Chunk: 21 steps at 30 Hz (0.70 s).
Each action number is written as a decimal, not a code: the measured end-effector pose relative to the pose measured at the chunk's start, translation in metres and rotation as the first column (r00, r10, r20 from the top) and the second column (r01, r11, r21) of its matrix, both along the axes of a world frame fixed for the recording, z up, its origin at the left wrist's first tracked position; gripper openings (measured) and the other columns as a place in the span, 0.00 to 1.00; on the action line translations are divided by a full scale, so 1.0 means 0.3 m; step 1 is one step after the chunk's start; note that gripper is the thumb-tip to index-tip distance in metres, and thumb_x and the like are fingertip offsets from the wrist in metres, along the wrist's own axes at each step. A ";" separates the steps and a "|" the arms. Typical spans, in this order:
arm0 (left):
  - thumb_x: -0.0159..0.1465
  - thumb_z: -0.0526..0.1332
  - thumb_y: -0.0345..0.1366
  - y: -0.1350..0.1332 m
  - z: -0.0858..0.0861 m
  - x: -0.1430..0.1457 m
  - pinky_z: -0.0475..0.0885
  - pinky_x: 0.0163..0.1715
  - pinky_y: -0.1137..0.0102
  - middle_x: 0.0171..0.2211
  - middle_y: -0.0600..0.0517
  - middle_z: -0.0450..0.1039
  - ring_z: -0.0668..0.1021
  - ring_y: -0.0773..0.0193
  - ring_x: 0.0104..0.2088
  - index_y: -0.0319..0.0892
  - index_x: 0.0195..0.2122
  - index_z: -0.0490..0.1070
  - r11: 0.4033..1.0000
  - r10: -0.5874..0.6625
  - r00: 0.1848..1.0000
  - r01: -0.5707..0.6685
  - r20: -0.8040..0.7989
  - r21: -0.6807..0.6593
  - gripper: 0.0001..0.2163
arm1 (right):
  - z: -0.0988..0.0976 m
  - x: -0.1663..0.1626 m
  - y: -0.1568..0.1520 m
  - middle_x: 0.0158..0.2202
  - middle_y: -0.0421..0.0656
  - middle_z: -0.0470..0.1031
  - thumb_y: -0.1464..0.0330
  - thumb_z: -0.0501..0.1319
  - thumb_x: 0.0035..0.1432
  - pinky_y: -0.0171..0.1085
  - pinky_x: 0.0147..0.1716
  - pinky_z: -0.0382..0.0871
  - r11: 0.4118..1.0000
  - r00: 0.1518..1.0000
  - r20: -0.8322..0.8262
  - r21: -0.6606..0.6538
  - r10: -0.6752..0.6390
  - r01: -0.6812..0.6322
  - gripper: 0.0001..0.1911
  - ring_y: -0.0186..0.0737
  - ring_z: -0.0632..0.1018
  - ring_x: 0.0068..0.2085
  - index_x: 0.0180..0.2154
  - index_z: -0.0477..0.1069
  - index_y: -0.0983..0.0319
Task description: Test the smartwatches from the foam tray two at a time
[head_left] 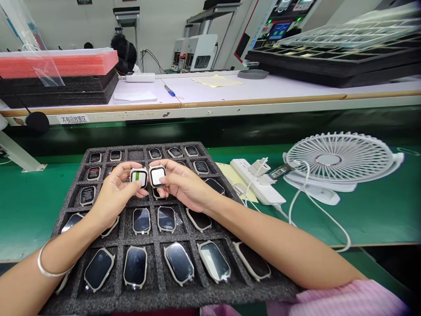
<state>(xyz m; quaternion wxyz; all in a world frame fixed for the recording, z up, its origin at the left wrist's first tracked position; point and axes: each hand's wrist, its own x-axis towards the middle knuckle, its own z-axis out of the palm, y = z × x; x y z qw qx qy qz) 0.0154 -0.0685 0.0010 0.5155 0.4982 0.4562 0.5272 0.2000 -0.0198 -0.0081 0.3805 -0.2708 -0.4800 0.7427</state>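
Note:
My left hand [122, 186] is closed around a smartwatch body [138, 177] without a strap, its lit screen white with a green band and my thumb on it. Beside it, my right hand [179, 182] grips a second smartwatch body [157, 176] with a lit white screen, the thumb on its right edge. Both are held just above a dark grey foam tray [154, 287]. Many of the tray's compartments hold more smartwatch bodies, such as a dark-screened one [135, 265] in the near row; several at the back show lit text. My forearms hide some compartments.
Right of the tray are a white power strip [253, 180] with plugs and cables, and a white fan [329, 160]. A shelf [197, 105] runs behind, bearing red and black foam [59, 74], a blue pen [169, 91] and stacked trays [329, 66]. A person's head shows beyond.

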 end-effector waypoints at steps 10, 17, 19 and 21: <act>0.59 0.70 0.38 0.006 -0.009 -0.007 0.76 0.28 0.76 0.37 0.54 0.76 0.79 0.71 0.25 0.42 0.44 0.70 0.999 0.030 0.999 -0.029 -0.027 0.028 0.15 | -0.013 -0.001 0.004 0.33 0.40 0.78 0.65 0.70 0.54 0.29 0.22 0.63 0.999 0.999 0.046 0.043 -0.015 0.013 0.19 0.28 0.72 0.21 0.45 0.69 0.61; 0.56 0.69 0.31 0.011 -0.008 -0.006 0.79 0.33 0.76 0.39 0.55 0.75 0.81 0.71 0.28 0.42 0.47 0.68 0.998 0.013 1.000 -0.014 0.009 0.055 0.19 | -0.014 0.001 0.001 0.36 0.38 0.76 0.75 0.66 0.49 0.29 0.25 0.68 0.998 1.000 0.016 0.067 -0.006 0.005 0.23 0.29 0.76 0.26 0.49 0.68 0.60; 0.55 0.69 0.29 0.012 -0.008 -0.006 0.79 0.34 0.76 0.38 0.56 0.75 0.81 0.71 0.28 0.42 0.48 0.68 0.998 0.006 1.000 -0.008 0.022 0.056 0.20 | -0.015 0.001 0.001 0.35 0.37 0.75 0.77 0.65 0.48 0.29 0.26 0.68 0.997 1.000 0.009 0.077 -0.007 0.007 0.23 0.29 0.76 0.26 0.48 0.68 0.60; 0.54 0.70 0.28 0.013 -0.009 -0.005 0.79 0.35 0.76 0.38 0.56 0.75 0.82 0.71 0.29 0.43 0.49 0.68 0.999 -0.005 0.999 0.003 0.040 0.053 0.22 | -0.016 0.000 0.001 0.35 0.36 0.74 0.77 0.65 0.47 0.29 0.26 0.68 0.996 1.000 0.005 0.088 -0.015 0.015 0.23 0.29 0.76 0.27 0.46 0.68 0.60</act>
